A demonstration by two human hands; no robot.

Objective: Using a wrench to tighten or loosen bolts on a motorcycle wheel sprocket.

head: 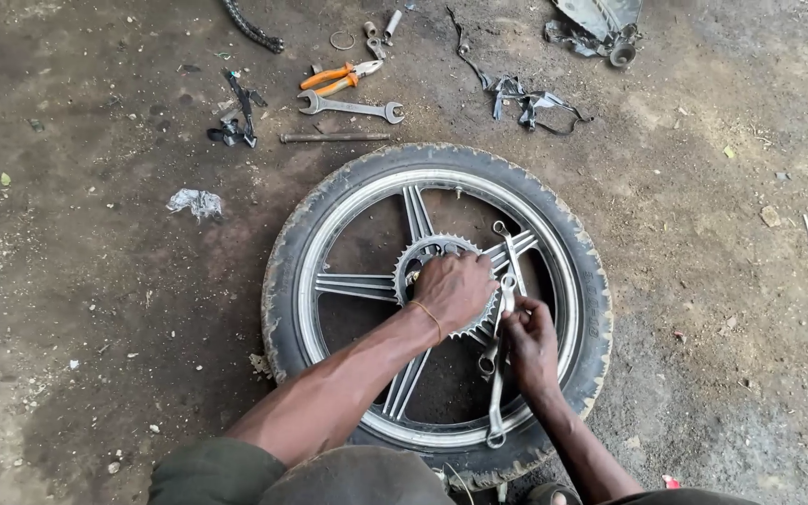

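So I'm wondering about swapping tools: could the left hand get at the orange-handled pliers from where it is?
Probably not without leaning forward: the left hand rests on the sprocket, and the pliers lie on the ground beyond the wheel's far rim. Nothing blocks the path.

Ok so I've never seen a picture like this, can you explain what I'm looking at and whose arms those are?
One picture, from a camera worn on a person's head, looking down at their own bare hands. A motorcycle wheel lies flat on a dirt floor. The left hand rests on the toothed sprocket at the hub. The right hand grips metal spanners beside it. Farther off lie orange-handled pliers, another spanner and a metal rod.
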